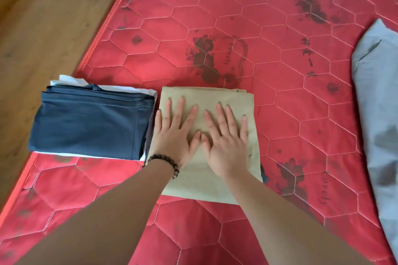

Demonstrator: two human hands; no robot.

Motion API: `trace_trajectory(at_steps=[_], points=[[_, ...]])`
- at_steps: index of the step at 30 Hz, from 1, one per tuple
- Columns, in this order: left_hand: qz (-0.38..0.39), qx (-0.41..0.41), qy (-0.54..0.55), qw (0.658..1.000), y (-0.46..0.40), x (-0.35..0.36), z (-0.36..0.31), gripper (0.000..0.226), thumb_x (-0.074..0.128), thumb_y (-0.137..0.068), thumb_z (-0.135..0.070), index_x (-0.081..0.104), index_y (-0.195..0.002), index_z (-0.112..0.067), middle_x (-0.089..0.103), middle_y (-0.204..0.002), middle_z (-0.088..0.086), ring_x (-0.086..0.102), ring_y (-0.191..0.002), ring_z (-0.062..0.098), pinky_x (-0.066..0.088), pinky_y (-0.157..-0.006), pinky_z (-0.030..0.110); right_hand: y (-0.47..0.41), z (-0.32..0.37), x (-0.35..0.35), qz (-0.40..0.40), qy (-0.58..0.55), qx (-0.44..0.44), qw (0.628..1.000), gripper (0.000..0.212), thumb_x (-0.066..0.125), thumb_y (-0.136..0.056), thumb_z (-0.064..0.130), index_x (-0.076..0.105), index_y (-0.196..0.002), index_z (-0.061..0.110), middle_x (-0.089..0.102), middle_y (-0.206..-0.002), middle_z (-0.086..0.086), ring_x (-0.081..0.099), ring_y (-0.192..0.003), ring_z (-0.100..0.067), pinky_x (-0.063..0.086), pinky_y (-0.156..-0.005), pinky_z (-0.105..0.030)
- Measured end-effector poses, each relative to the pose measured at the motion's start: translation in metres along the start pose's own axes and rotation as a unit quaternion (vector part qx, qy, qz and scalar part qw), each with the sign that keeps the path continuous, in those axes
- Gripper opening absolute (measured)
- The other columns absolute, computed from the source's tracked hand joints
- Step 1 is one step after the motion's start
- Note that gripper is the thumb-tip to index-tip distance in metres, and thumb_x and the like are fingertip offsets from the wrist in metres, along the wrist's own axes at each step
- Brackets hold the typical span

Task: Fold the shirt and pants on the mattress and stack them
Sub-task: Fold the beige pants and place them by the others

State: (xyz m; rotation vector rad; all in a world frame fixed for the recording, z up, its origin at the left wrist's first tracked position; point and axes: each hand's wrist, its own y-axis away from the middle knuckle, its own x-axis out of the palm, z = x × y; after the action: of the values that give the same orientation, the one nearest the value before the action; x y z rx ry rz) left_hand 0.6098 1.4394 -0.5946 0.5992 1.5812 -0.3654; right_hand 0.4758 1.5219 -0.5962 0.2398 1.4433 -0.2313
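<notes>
Left hand [175,135] and right hand [226,139] flat, fingers spread

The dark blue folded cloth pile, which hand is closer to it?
Left. The left hand presses flat on the folded beige cloth right beside the dark blue folded cloth pile; the right hand presses farther away.

My folded olive-green cloth garment [206,97] lies flat as a neat rectangle on the red quilted mattress [280,28]. Just beside it to the left sits a folded navy-blue garment [86,122] stacked on folded white cloth [69,80].
</notes>
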Motion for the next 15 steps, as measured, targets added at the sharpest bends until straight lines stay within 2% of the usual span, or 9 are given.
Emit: trace_trajectory(at_steps=[2,5,7,9,12,15], points=[[0.012,-0.041,0.049,0.998,-0.002,0.0,0.003,0.068,0.018,-0.092,-0.067,-0.008,-0.15,-0.043,-0.022,-0.158,0.01,-0.016,-0.146,0.032,0.006,-0.119,0.046,-0.003,0.001,0.0,0.005,0.002,0.035,0.999,0.057,0.025,-0.099,0.05,0.014,-0.153,0.031,0.0,-0.162,0.002,-0.008,-0.148,-0.015,-0.004,-0.118,-0.052],[0.076,-0.12,0.131,0.981,-0.006,-0.006,0.009,0.067,0.017,-0.088,-0.071,-0.017,-0.142,-0.054,-0.024,-0.156,0.015,0.007,-0.145,0.04,0.029,-0.111,0.048,-0.007,-0.003,-0.003,0.006,-0.085,0.105,0.991,0.055,0.026,-0.101,0.043,0.011,-0.152,0.033,-0.009,-0.161,0.0,-0.012,-0.148,-0.015,-0.003,-0.12,-0.047],[0.097,-0.111,0.114,0.982,-0.004,-0.013,0.01,0.066,0.015,-0.09,-0.069,-0.019,-0.144,-0.05,-0.025,-0.156,0.016,0.007,-0.146,0.038,0.026,-0.113,0.047,-0.004,-0.014,-0.007,0.008,-0.201,0.212,0.956,0.056,0.028,-0.102,0.039,0.007,-0.153,0.032,-0.008,-0.161,-0.003,-0.005,-0.149,-0.018,0.001,-0.12,-0.046],[0.059,-0.082,0.057,0.993,0.004,-0.019,0.009,0.068,0.014,-0.093,-0.063,-0.011,-0.151,-0.036,-0.022,-0.157,0.016,-0.003,-0.148,0.033,0.013,-0.119,0.046,0.009,-0.022,-0.01,0.016,-0.202,0.251,0.946,0.058,0.024,-0.102,0.041,0.001,-0.154,0.026,-0.006,-0.161,-0.004,-0.002,-0.149,-0.02,0.0,-0.12,-0.048],[-0.01,-0.002,0.01,1.0,0.037,-0.019,-0.008,0.068,0.018,-0.096,-0.058,0.005,-0.154,-0.025,-0.005,-0.161,0.012,-0.006,-0.148,0.028,0.001,-0.119,0.049,0.045,-0.01,-0.011,-0.024,-0.081,0.159,0.984,0.059,0.025,-0.1,0.036,0.009,-0.154,0.019,0.001,-0.162,-0.004,0.0,-0.149,-0.021,-0.002,-0.118,-0.053],[0.019,0.06,0.013,0.998,0.077,-0.002,-0.023,0.065,0.021,-0.096,-0.054,0.011,-0.154,-0.026,0.001,-0.162,0.007,-0.005,-0.149,0.025,0.004,-0.118,0.052,0.077,0.012,0.003,0.002,-0.009,-0.007,1.0,0.063,0.031,-0.093,0.037,0.021,-0.153,0.017,0.01,-0.161,-0.001,0.006,-0.149,-0.023,0.009,-0.115,-0.061]])
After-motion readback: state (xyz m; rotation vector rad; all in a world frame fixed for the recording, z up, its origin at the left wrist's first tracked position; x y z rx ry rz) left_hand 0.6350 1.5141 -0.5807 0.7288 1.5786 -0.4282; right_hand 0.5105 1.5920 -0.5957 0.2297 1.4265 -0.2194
